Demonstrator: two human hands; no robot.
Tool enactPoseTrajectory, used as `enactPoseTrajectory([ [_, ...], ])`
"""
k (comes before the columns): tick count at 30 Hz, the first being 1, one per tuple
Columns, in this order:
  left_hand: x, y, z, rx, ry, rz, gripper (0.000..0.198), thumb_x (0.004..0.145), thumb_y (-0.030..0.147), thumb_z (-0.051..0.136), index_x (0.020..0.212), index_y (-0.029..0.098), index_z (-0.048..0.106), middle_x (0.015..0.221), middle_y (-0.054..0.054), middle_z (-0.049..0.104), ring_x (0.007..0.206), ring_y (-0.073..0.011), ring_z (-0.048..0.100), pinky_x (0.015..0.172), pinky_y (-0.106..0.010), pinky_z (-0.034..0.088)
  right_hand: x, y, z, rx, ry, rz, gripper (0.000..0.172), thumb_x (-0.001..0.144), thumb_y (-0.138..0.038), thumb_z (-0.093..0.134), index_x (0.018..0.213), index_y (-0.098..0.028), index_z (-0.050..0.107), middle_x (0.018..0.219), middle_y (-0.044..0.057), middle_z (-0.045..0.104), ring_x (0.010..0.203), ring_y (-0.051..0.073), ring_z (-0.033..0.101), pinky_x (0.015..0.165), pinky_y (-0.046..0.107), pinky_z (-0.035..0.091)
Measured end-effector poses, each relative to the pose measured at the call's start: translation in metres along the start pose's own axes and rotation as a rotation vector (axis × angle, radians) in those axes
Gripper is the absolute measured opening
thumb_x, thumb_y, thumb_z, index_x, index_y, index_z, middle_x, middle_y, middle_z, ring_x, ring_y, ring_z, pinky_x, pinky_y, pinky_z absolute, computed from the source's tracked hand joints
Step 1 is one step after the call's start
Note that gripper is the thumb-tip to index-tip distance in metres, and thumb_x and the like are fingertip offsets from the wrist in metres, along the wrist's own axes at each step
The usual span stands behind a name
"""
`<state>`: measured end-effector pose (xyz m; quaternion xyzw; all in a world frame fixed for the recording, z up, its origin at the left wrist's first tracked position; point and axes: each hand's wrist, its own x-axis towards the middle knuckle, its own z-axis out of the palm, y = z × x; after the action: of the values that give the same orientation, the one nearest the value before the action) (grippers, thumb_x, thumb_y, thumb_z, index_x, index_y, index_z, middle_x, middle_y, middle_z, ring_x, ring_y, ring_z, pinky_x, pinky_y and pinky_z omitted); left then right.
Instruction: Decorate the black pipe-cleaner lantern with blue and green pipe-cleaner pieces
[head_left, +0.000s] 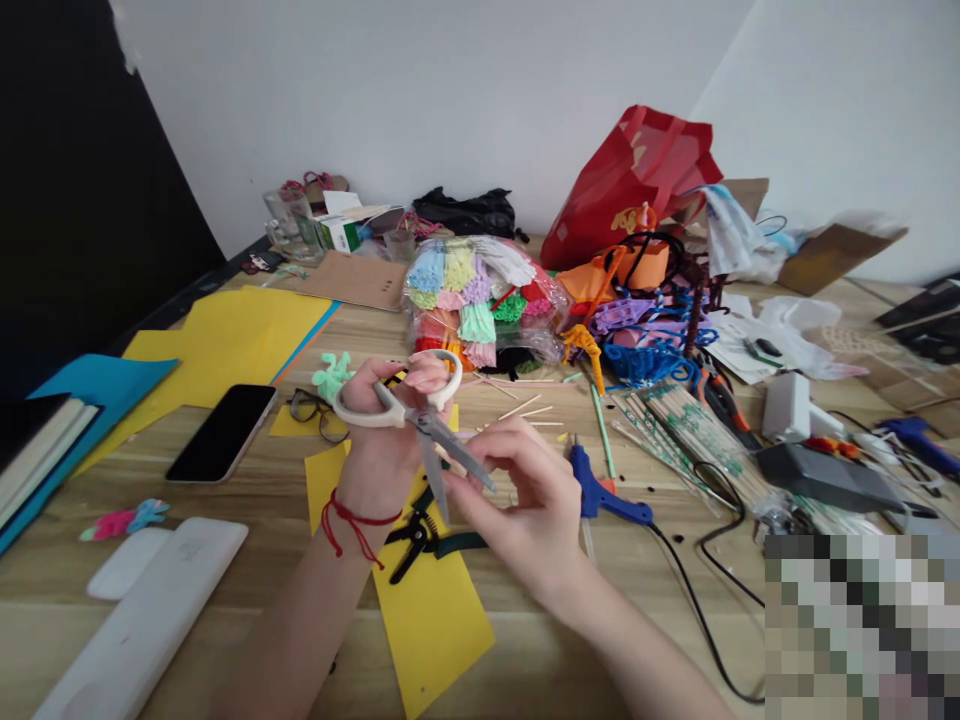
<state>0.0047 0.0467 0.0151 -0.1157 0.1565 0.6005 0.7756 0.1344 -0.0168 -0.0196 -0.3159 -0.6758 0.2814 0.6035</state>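
My left hand point(386, 450), with a red string bracelet at the wrist, is closed around a pair of scissors point(461, 448). Their white handles loop about its fingers, and the blades are spread apart, pointing right and down. Beside the blade tips, my right hand point(536, 500) has its thumb and forefinger pinched close together; whatever sits between them is too small or hidden to name. Beneath both hands lie a strip of yellow paper point(439, 630) and a black-handled hand tool point(411, 545), partly covered. A twisted mint-green fuzzy piece point(332, 378) rests left of the scissors.
A blue glue gun point(600, 490) with a black cord lies right of my hands. Behind are bagged bundles of colourful pipe cleaners point(476, 300) and a red bag point(637, 180). On the left are a phone point(223, 432), glasses point(319, 412) and yellow sheets point(232, 335).
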Motion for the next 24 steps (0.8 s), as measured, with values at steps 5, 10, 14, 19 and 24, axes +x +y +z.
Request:
enactPoseTrajectory([
  [5, 0.001, -0.002, 0.0, 0.019, -0.031, 0.015, 0.008, 0.083, 0.021, 0.041, 0.081, 0.021, 0.034, 0.054, 0.006, 0.036, 0.036, -0.0064, 0.044, 0.038, -0.014, 0.044, 0.001, 0.001, -0.001, -0.02, 0.001, 0.041, 0.01, 0.085, -0.017, 0.073, 0.084, -0.023, 0.064, 0.07, -0.002, 0.06, 0.066, 0.014, 0.056, 0.057, 0.026, 0.047],
  [10, 0.0, -0.002, 0.0, 0.04, -0.119, 0.06, 0.014, 0.09, 0.03, 0.042, 0.083, 0.019, 0.036, 0.06, 0.004, 0.042, 0.042, -0.0065, 0.049, 0.044, -0.015, 0.047, 0.003, 0.001, -0.005, 0.015, 0.046, 0.143, 0.013, 0.083, -0.018, 0.074, 0.075, -0.022, 0.064, 0.066, -0.002, 0.06, 0.062, 0.013, 0.056, 0.057, 0.027, 0.046],
  [14, -0.001, 0.014, 0.003, 0.066, -0.262, 0.184, 0.039, 0.093, 0.056, 0.042, 0.094, 0.017, 0.044, 0.074, -0.003, 0.054, 0.059, -0.0116, 0.059, 0.057, -0.021, 0.055, 0.009, -0.001, -0.012, 0.077, 0.067, 0.262, 0.01, 0.077, -0.018, 0.079, 0.074, -0.021, 0.07, 0.066, -0.001, 0.063, 0.059, 0.011, 0.055, 0.056, 0.027, 0.047],
  [19, 0.011, 0.044, -0.004, 1.038, -0.3, 0.649, 0.034, 0.097, 0.049, 0.041, 0.081, 0.02, 0.05, 0.072, 0.0, 0.051, 0.058, -0.01, 0.05, 0.057, -0.02, 0.046, 0.019, -0.009, -0.024, 0.317, 0.087, 0.545, 0.016, 0.066, -0.024, 0.087, 0.071, -0.02, 0.072, 0.06, -0.002, 0.067, 0.045, 0.008, 0.052, 0.041, 0.022, 0.044],
  [24, 0.029, 0.048, -0.038, 1.673, -0.279, 0.517, 0.019, 0.073, 0.016, 0.079, 0.07, 0.02, 0.06, 0.06, 0.004, 0.055, 0.053, -0.0111, 0.046, 0.048, -0.021, 0.036, 0.022, -0.015, -0.031, 0.514, -0.01, 0.664, 0.026, 0.061, -0.029, 0.092, 0.068, -0.02, 0.069, 0.055, -0.005, 0.064, 0.041, 0.007, 0.051, 0.037, 0.019, 0.047],
])
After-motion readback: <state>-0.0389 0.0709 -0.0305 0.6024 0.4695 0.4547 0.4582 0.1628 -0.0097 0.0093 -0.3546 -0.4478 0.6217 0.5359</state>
